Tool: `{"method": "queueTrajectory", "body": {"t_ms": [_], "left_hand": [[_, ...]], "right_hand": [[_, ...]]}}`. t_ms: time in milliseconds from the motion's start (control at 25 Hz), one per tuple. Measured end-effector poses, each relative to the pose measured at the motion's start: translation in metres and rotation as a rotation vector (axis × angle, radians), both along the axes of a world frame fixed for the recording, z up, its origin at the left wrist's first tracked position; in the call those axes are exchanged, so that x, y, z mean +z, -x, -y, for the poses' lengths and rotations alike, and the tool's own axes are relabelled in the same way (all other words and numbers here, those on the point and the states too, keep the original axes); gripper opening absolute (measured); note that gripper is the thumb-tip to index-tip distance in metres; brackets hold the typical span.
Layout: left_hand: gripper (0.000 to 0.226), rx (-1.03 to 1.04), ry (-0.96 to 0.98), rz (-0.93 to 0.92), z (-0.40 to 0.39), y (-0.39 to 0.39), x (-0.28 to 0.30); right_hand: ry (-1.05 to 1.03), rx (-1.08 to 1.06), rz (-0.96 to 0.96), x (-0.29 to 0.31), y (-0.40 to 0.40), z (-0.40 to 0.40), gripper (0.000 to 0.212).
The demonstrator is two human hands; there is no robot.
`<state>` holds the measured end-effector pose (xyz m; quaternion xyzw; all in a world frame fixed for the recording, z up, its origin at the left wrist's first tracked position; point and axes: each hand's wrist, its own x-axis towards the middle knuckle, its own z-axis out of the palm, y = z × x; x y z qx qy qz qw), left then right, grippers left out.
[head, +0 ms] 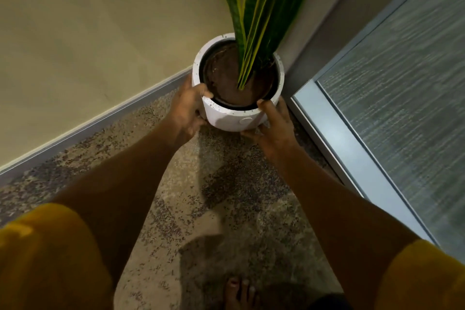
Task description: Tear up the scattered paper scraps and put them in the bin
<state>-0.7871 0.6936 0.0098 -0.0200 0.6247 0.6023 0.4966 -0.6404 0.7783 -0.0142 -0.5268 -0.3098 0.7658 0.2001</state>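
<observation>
Just 2 hands, left (187, 106) & right (275, 124), each w/ grip round 1 white plant pot (234, 114).

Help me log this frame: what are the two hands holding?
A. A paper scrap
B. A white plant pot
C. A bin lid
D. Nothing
B: the left hand and right hand clasp opposite sides of the white pot, thumbs on its rim; no paper or bin is in view.
</observation>
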Motion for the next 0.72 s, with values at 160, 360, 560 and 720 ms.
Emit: {"method": "queueTrajectory", "body": {"t_ms": [160, 360, 560, 720], "left_hand": [[0.057, -0.043, 0.008, -0.014, -0.005, 0.007, 0.001], [0.029, 0.005, 0.012, 0.049, -0.008, 0.004, 0.009], [0.049, 0.136, 0.057, 0.082, 0.001, -0.02, 0.024], [0.058, 0.033, 0.092, 0.062, 0.017, -0.033, 0.048]], "right_hand": [[-0.007, -0.012, -0.04, -0.004, 0.006, 0.0, 0.052], [-0.04, 0.057, -0.014, -0.002, 0.004, -0.003, 0.06], [0.037, -0.009, 0.038, 0.019, 0.004, 0.006, 0.062], [0.115, 0.053, 0.187, 0.044, -0.005, 0.032, 0.068]]}}
